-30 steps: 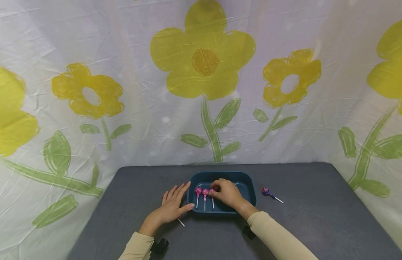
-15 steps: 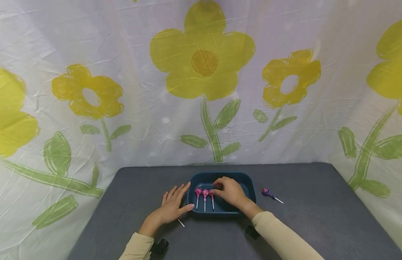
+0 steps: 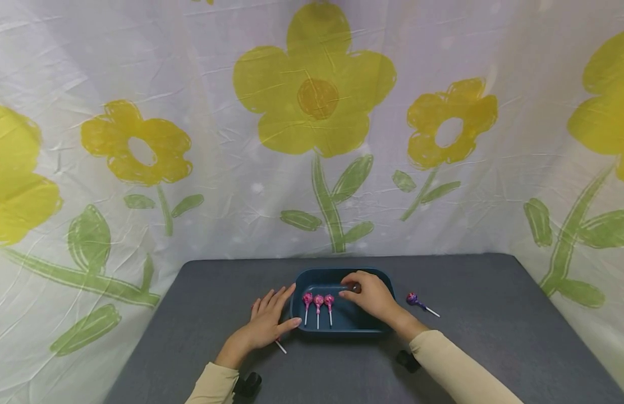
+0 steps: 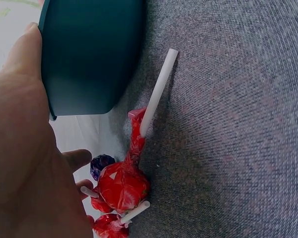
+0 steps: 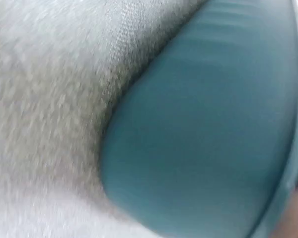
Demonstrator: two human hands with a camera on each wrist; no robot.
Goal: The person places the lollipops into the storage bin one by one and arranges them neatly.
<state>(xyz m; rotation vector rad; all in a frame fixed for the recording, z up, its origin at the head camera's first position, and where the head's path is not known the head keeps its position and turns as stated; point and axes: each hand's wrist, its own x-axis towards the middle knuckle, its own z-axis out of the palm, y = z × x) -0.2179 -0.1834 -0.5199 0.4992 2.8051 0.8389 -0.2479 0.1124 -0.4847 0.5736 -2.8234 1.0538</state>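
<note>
Three pink-wrapped lollipops, among them the rightmost lollipop (image 3: pixel 329 301), lie side by side in the left half of a dark teal tray (image 3: pixel 349 322). Over the tray's right half is my right hand (image 3: pixel 370 297), its fingers loosely bent and apart from the candy. My left hand (image 3: pixel 264 324) lies beside the tray's left end, fingers straight, thumb at the rim. Below that palm, the left wrist view shows a red lollipop (image 4: pixel 123 186), more red ones behind it and a dark purple lollipop (image 4: pixel 102 164). The right wrist view is mostly the tray's blurred outer wall (image 5: pixel 198 129).
A purple lollipop (image 3: pixel 414 299) lies on the grey table (image 3: pixel 473 348) to the right of the tray. Behind the table's far edge hangs a white curtain (image 3: pixel 231 207) printed with yellow flowers.
My right hand has let go of the rightmost pink lollipop and drawn away to the right within the tray. The left hand has stayed in place.
</note>
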